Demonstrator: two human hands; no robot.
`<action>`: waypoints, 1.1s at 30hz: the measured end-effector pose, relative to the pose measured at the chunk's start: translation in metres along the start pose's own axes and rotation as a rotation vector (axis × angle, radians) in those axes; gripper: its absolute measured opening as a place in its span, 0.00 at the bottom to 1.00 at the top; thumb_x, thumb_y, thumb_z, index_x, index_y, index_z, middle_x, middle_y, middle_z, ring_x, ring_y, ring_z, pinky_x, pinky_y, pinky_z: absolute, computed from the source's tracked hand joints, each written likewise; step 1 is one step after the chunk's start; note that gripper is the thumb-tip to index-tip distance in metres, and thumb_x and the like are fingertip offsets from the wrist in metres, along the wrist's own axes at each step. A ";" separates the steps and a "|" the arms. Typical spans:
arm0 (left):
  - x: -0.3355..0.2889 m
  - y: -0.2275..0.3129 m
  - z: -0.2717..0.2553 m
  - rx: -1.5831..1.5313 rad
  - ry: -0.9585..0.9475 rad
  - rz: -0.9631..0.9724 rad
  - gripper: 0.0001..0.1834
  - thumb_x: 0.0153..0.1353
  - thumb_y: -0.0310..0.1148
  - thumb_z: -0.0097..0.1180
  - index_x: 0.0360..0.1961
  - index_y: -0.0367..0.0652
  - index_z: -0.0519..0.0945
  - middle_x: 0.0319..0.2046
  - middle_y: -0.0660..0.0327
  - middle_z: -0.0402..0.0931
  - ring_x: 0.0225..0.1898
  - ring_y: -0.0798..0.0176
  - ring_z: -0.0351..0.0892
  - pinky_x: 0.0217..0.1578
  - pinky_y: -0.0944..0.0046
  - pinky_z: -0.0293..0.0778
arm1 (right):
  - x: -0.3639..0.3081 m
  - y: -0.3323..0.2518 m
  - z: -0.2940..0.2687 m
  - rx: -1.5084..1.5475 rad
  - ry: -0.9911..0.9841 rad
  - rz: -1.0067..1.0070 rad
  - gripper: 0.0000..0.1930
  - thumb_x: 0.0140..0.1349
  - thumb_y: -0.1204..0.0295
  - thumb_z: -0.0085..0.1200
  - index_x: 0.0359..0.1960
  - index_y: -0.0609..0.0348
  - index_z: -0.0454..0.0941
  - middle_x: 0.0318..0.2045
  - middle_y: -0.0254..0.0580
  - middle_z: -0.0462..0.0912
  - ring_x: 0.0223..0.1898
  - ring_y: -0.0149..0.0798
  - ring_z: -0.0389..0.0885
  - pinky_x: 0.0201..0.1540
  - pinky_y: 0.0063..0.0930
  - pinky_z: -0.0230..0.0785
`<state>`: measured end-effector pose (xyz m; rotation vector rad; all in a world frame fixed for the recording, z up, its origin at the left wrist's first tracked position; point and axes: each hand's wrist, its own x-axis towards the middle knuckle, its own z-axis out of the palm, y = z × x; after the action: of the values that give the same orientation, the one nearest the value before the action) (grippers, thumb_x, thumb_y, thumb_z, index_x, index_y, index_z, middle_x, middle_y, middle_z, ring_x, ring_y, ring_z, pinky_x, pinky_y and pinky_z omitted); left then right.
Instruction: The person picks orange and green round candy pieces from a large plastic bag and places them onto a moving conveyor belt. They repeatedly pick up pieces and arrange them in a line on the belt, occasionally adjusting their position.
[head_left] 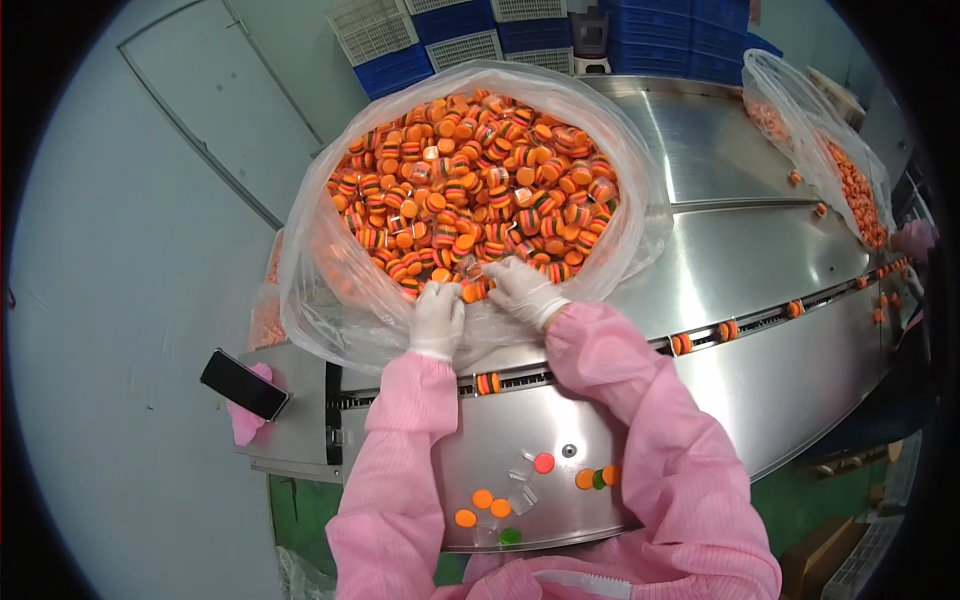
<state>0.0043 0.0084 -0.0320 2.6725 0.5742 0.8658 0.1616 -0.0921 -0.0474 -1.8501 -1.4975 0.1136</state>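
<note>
A big clear plastic bag stands open on the metal table, full of small round layered candies, orange outside with red, green and dark bands, like tiny burgers. Both my hands wear white gloves and meet over the bag's near edge. My left hand is closed, its fingertips against an orange candy between the hands. From the right, my right hand reaches in with bent, closed fingers beside a bit of clear wrapping. What exactly each hand's fingertips grip is hidden.
A conveyor slot carrying spaced candies crosses in front of the bag. Loose orange discs, a red disc and clear wrappers lie near me. A phone stands at left. Another person's gloved hand is beside a second bag.
</note>
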 end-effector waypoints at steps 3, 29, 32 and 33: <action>0.018 -0.005 0.018 0.041 -0.087 -0.219 0.20 0.47 0.31 0.59 0.43 0.40 0.73 0.39 0.52 0.67 0.39 0.49 0.71 0.41 0.58 0.69 | 0.009 -0.013 0.012 -0.067 -0.108 0.127 0.19 0.51 0.69 0.52 0.46 0.55 0.67 0.37 0.52 0.74 0.40 0.53 0.75 0.43 0.42 0.67; 0.000 -0.002 0.018 -0.028 -0.291 -0.070 0.20 0.46 0.31 0.59 0.43 0.42 0.73 0.36 0.50 0.71 0.41 0.47 0.71 0.44 0.55 0.67 | -0.018 -0.045 -0.041 -0.280 0.000 -0.121 0.10 0.54 0.70 0.49 0.38 0.55 0.73 0.37 0.48 0.74 0.40 0.48 0.77 0.35 0.40 0.71; -0.001 0.001 0.016 0.012 -0.327 -0.020 0.19 0.48 0.31 0.58 0.43 0.40 0.73 0.36 0.50 0.71 0.41 0.47 0.71 0.44 0.56 0.67 | 0.011 -0.025 -0.019 -0.325 -0.112 -0.215 0.10 0.54 0.71 0.48 0.38 0.55 0.75 0.41 0.49 0.71 0.42 0.48 0.76 0.38 0.39 0.71; -0.003 -0.002 0.017 0.003 -0.322 -0.003 0.18 0.48 0.31 0.57 0.43 0.40 0.73 0.36 0.50 0.71 0.42 0.47 0.71 0.45 0.56 0.67 | 0.015 -0.024 -0.015 -0.321 -0.211 -0.192 0.10 0.54 0.71 0.48 0.38 0.55 0.75 0.41 0.49 0.71 0.41 0.49 0.76 0.38 0.39 0.71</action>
<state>0.0114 0.0060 -0.0474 2.7315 0.5007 0.4176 0.1544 -0.0850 -0.0169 -1.9763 -1.9246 -0.0269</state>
